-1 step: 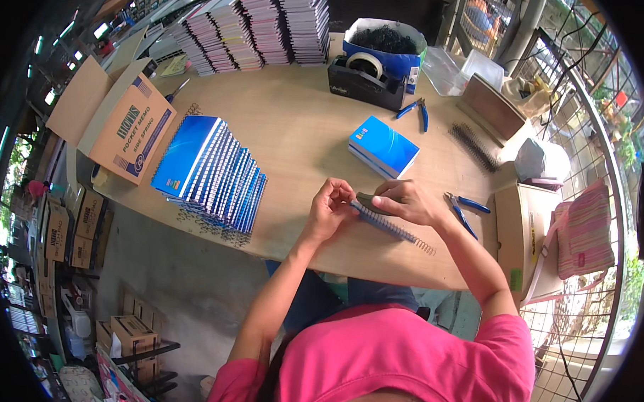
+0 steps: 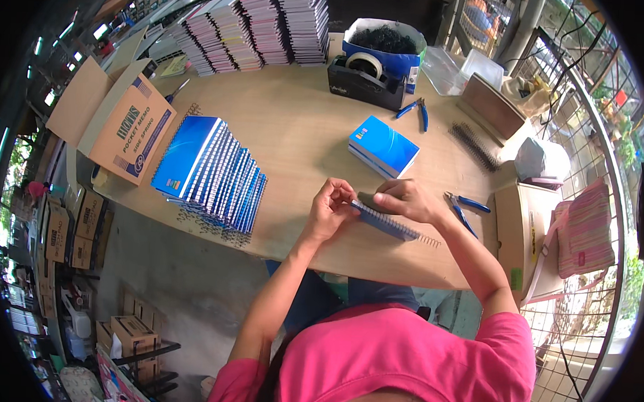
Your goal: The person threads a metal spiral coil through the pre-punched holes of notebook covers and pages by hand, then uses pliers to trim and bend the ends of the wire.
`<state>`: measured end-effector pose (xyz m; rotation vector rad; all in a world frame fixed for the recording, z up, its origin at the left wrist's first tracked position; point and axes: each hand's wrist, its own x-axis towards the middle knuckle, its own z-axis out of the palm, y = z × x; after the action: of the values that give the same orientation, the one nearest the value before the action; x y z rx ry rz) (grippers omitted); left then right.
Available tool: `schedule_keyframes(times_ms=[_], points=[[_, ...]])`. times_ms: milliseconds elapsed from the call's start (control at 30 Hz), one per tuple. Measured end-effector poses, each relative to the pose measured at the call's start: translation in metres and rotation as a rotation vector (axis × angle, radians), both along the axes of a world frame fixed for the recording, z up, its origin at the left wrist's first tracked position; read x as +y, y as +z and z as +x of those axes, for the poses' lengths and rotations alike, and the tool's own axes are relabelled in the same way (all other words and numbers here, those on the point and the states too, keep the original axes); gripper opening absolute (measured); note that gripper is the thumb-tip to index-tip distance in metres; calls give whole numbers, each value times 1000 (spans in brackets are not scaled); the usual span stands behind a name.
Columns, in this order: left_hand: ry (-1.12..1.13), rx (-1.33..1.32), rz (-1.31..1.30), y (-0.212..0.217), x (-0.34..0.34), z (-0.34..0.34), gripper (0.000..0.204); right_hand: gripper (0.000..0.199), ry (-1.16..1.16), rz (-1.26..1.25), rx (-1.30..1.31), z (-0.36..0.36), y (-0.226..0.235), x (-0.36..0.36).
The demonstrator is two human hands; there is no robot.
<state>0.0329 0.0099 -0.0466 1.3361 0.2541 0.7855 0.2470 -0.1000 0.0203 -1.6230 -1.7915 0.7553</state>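
Note:
A small notebook stands tilted on its edge near the table's front, its row of spiral wire facing up. A loose tail of wire coil sticks out past its right end. My left hand pinches the notebook's left end between thumb and fingers. Curled over the spine, my right hand has its thumb and fingers closed on a dark, dull piece, mostly hidden under the hand, which lies against the coil. Beyond my hands are stacked blue notebooks.
A tall fanned stack of spiral notebooks stands at left by an open carton. Pliers lie right of my right hand; more pliers lie near the tape dispenser. Loose wire coils and a cardboard box sit at right.
The coil's loose end has shifted slightly to the right, and the notebook's side shows a little more. My right thumb and fingers have moved slightly; my left hand keeps its place.

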Motion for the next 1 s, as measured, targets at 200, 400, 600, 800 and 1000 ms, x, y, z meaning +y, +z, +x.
schedule_keyframes(times_ms=[200, 400, 600, 800, 1000], points=[[12, 29, -47, 2, 2, -2, 44, 61, -32, -89, 183, -8, 14, 6], [32, 47, -49, 6, -2, 0, 49, 58, -20, -83, 159, -3, 24, 5], [122, -27, -170, 13, -4, -20, 51, 43, -379, 91, 114, 16, 28, -46], [146, -2, -229, 41, -17, -23, 62, 67, -836, -34, -686, 47, -60, -135], [195, 118, -202, 56, -24, -29, 75, 49, -708, 254, -666, 34, -9, -110]])
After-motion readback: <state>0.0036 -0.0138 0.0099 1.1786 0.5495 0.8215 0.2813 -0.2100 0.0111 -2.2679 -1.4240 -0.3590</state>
